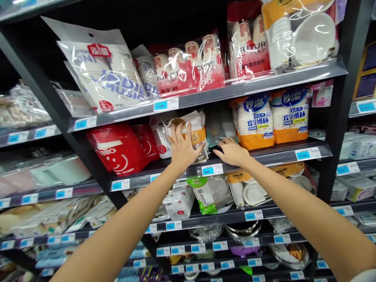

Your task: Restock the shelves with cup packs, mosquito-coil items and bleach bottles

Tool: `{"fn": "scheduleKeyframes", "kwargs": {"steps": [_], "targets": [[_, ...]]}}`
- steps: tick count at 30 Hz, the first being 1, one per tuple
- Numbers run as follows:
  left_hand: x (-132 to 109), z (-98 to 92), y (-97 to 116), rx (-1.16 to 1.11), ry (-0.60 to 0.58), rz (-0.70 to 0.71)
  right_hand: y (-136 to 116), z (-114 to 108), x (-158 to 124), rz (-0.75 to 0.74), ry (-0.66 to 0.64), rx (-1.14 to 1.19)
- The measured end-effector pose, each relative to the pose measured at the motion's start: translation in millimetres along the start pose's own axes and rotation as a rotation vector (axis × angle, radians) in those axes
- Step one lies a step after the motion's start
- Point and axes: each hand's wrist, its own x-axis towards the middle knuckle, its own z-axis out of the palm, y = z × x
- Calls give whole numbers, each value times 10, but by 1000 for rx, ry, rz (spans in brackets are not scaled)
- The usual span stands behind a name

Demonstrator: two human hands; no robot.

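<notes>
My left hand (183, 145) lies with spread fingers against the front of a white and orange pack (199, 135) on the middle shelf. My right hand (231, 152) is at the shelf's front edge, just below a clear pack of plastic cups (216, 129); its fingers are bent and partly hidden, and I cannot tell whether they touch that pack. To the left of my left hand is a white pack marked 50 (161, 137). Orange and white packs of paper cups (255, 121) stand to the right of my right hand.
Red smiley packs (119, 150) fill the middle shelf's left end. Above, a shelf edge (205, 92) carries bagged paper cups (188, 66). Below are a green and white pack (210, 194) and a pack with white plates (254, 194). Dark uprights (337, 105) flank the shelves.
</notes>
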Motion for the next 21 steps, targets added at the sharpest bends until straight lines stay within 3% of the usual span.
{"fn": "scheduleKeyframes", "kwargs": {"steps": [21], "targets": [[3, 88, -79, 18, 22, 21, 2, 13, 20, 90, -67, 76]]}}
